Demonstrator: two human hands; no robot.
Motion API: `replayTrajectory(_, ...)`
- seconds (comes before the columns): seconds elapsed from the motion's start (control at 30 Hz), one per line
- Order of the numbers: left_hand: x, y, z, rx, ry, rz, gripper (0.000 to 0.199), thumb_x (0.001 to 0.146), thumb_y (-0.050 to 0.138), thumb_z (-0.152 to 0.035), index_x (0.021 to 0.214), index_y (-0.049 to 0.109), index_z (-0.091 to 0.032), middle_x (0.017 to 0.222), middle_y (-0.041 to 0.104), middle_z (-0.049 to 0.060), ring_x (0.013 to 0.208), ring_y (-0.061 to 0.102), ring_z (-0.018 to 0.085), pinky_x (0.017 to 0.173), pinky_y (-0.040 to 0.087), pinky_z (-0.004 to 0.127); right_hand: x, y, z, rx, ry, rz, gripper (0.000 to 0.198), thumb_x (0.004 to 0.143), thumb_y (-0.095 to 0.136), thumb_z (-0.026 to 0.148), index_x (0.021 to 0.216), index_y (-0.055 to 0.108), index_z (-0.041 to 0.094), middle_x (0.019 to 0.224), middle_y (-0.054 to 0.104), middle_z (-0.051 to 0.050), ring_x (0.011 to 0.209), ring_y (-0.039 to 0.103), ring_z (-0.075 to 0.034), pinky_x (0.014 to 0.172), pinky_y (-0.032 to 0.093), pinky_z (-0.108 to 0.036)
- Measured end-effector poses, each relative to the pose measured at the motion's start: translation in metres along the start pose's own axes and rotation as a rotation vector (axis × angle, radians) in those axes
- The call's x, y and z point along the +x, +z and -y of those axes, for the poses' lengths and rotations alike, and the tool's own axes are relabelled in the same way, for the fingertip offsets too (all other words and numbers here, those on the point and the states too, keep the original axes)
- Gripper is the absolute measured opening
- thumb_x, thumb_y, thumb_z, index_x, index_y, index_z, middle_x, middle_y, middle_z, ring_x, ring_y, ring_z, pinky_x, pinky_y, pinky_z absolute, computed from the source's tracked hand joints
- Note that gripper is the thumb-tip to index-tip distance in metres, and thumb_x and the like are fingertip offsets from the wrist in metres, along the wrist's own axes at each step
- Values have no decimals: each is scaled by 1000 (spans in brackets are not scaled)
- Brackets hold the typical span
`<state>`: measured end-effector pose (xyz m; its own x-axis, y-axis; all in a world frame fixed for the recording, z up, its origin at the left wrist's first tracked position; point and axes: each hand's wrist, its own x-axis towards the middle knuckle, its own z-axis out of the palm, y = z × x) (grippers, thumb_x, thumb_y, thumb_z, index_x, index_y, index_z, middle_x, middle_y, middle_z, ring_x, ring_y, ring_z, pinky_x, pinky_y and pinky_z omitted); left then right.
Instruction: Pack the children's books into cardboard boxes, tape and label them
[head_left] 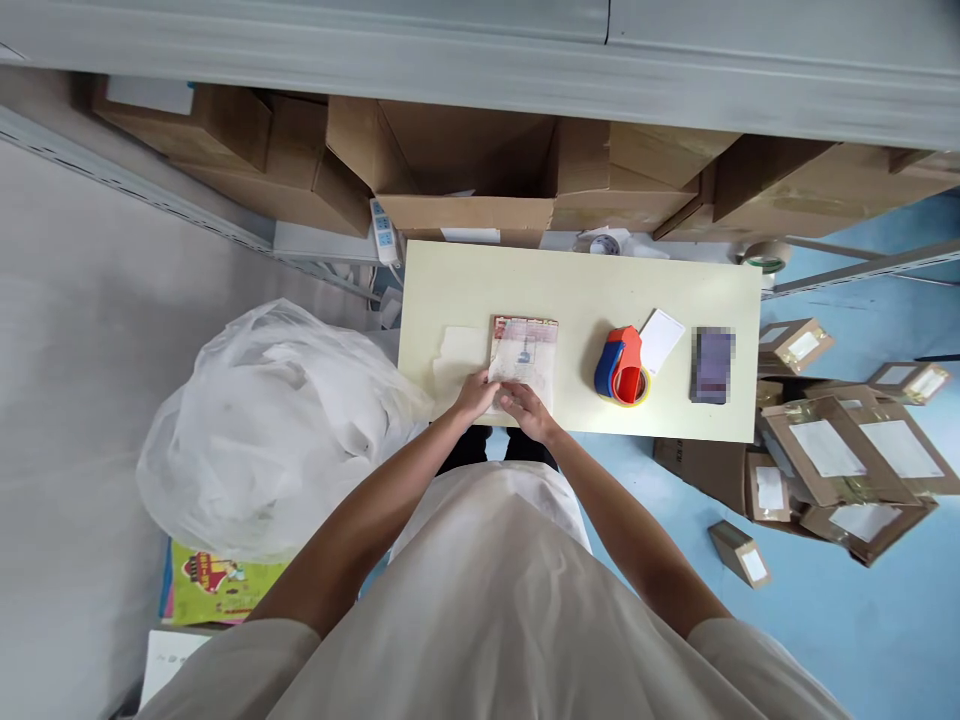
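A flat, book-like packet, partly covered by a whitish translucent wrap, lies near the front edge of the pale table. Red print shows along its far end. My left hand is closed at its near left corner. Bent over the near end of the packet, my right hand holds the wrap there with fingers close to the left ones. The fingertips are small in view. Left of the packet lies a pale cream sheet. To the right stands a red and blue tape dispenser with a yellow-edged roll.
A white card and a dark, blurred phone-like object lie on the table's right. Cardboard boxes line the shelf behind, beside a power strip. A big bag of white wrap is at left; labelled parcels are at right.
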<state>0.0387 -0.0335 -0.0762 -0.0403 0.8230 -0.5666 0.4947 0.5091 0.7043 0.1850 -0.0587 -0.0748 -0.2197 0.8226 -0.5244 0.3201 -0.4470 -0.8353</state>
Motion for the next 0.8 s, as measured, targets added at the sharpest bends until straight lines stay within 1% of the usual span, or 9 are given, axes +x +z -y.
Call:
replayTrajectory(0.07,-5,-1,-1,57,31,-44,35,74,50,-16,108,61,-14,108,62,12,106,55,27,92,44,42,-1,0,-1,0,13,-19,47,77,60,53,112,65,22,119,60,-10,110,56,-25,98,42,-42)
replayTrajectory(0.13,-12,-2,-1,196,147,-49,43,74,49,-13,117,56,-11,123,54,17,118,47,30,101,37,44,-3,-4,-2,-1,20,-70,43,79,57,51,107,66,20,111,64,-10,100,60,-22,90,47,-39)
replayTrajectory(0.23,-21,1,0,481,332,79,38,73,50,-12,110,59,-9,124,51,20,120,44,32,101,38,44,-7,-18,-8,-75,39,-341,37,82,50,47,99,65,17,97,67,-9,83,62,-20,79,50,-36)
replayTrajectory(0.3,-25,4,3,590,356,134,31,73,51,-11,103,61,-9,120,52,20,118,45,32,98,40,44,-8,-28,-15,-136,86,-547,37,81,49,44,102,63,16,100,65,-11,83,61,-20,78,49,-37)
replayTrajectory(0.33,-27,6,5,613,355,131,29,73,51,-10,101,61,-9,119,52,20,119,45,32,98,41,44,-9,-32,-20,-142,122,-595,39,78,51,42,105,61,16,104,64,-12,86,61,-21,79,49,-37)
replayTrajectory(0.47,-28,10,10,551,318,113,35,75,50,-9,109,56,-4,119,51,22,117,47,30,101,40,42,-4,-34,-32,-55,261,-523,48,67,59,36,111,57,18,106,64,-11,91,61,-23,82,48,-38)
replayTrajectory(0.6,-27,4,18,418,306,129,44,73,52,-11,116,52,-2,124,47,22,116,50,29,102,41,40,2,-33,-26,221,333,-469,48,56,66,30,102,57,19,98,66,-7,91,61,-23,81,47,-37)
replayTrajectory(0.7,-24,-1,23,340,310,135,47,70,56,-14,116,53,-6,125,48,19,120,48,29,105,39,41,-1,-39,-13,360,344,-343,36,54,66,30,87,58,18,85,67,-5,80,62,-22,72,48,-35)
replayTrajectory(0.8,-16,3,20,264,301,184,49,70,59,-18,118,54,-10,126,50,16,121,48,28,106,38,40,-11,-46,3,455,267,-237,32,55,65,28,85,55,20,79,65,-1,72,61,-19,65,48,-32)
